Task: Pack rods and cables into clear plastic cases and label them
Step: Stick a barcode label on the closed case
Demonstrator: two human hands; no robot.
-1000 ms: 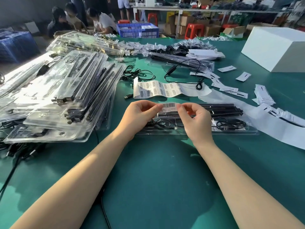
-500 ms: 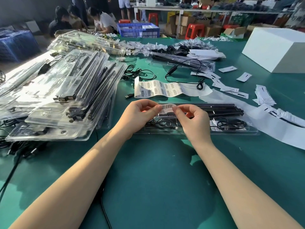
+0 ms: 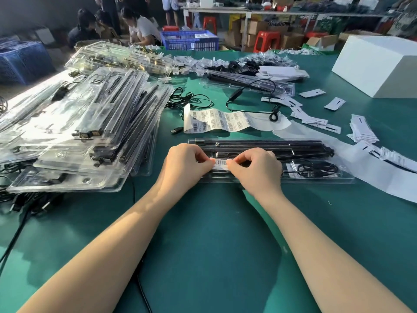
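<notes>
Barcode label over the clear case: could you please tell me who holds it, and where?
Both: left hand pinches the barcode label's left end, right hand its right end.

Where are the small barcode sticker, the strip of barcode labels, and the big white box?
Small white barcode sticker (image 3: 220, 163), head view: its printed bars.
Long white strip of barcode labels (image 3: 220, 120), head view: its middle.
Large white box (image 3: 381, 64), head view: its front face.

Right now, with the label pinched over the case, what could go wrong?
1. Both hands, left hand and right hand, grip the label by its ends; it could crease or land crooked on the case.
2. It may stick to fingers rather than plastic.
</notes>
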